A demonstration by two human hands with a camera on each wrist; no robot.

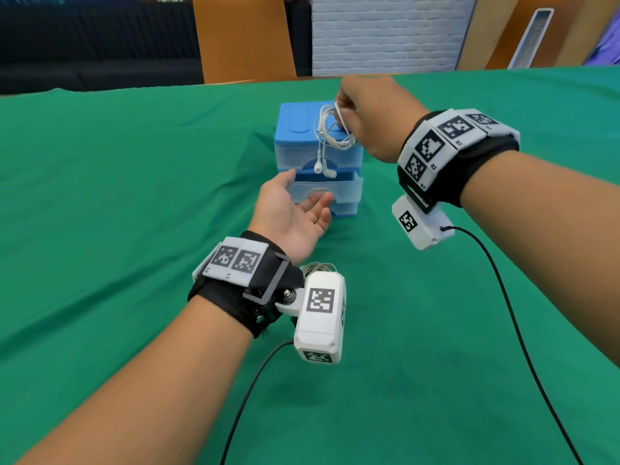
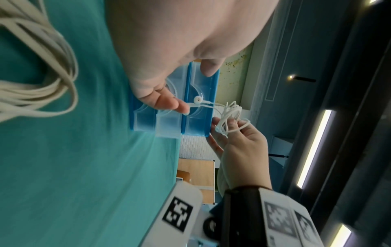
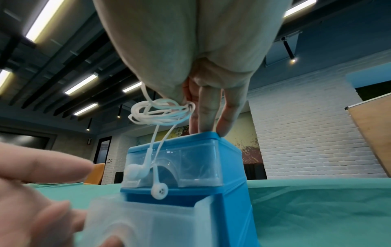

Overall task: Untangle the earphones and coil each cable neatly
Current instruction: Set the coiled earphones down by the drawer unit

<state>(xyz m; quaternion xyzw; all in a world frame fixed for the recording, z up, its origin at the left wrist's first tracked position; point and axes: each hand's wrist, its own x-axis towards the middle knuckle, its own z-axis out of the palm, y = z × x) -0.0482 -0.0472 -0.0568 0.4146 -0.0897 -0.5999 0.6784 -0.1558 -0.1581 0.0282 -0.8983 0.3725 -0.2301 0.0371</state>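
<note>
A person's right hand (image 1: 369, 115) pinches coiled white earphones (image 1: 330, 135) hanging straight above a pulled-out drawer (image 1: 327, 191), nearer the open, empty left hand (image 1: 295, 213).

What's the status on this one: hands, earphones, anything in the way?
Right hand pinches coiled white earphones, buds dangling before the blue drawer unit. Left hand open, palm up, at the part-open middle drawer. Nothing blocking.

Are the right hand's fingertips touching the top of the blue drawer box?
Touching. In the right wrist view, the right hand pinches the coiled earphones while its extended fingertips rest on the top edge of the blue drawer box, with no visible gap.
</note>
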